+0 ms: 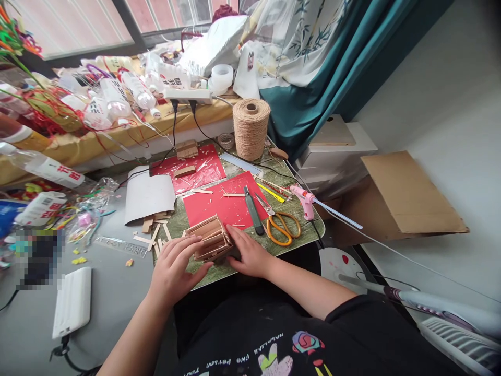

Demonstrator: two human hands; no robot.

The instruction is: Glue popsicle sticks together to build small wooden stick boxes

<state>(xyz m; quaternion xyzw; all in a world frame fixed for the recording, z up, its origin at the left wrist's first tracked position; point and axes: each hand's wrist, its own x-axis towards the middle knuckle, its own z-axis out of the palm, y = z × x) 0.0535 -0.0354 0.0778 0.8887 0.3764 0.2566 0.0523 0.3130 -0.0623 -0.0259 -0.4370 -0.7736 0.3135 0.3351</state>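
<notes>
Single head-worn camera, looking from above the table's (pixel 179 215) near edge, close over it, facing forward and down, window (pixel 72 26) beyond the far edge

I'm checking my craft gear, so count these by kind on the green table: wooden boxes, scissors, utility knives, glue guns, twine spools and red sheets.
Wooden box: 1
Scissors: 1 pair
Utility knife: 1
Glue gun: 1
Twine spool: 1
Red sheets: 2
Total: 7
</notes>
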